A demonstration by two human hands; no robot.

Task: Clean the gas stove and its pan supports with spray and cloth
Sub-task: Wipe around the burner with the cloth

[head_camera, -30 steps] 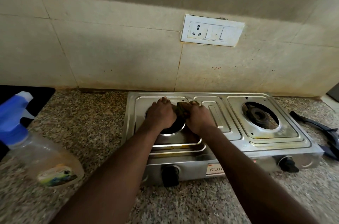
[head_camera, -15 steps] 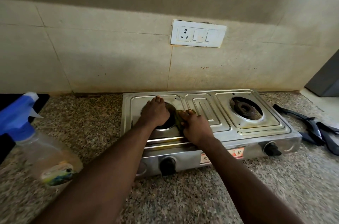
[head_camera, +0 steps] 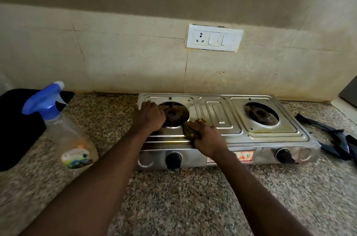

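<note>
Head view: right hand (head_camera: 208, 139) clutches a bunched olive-green cloth (head_camera: 190, 128), soft and limp, best kept wadded, on the steel two-burner stove (head_camera: 220, 112) just beside the left hand (head_camera: 148, 118), which presses flat there.

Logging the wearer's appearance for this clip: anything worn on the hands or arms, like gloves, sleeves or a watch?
Nothing worn shows. The left hand and right hand are bare, with no gloves and no visible ring. Neither wrist carries a watch or band. The left forearm and right forearm are uncovered down to the frame's edge; no sleeve appears.
</note>
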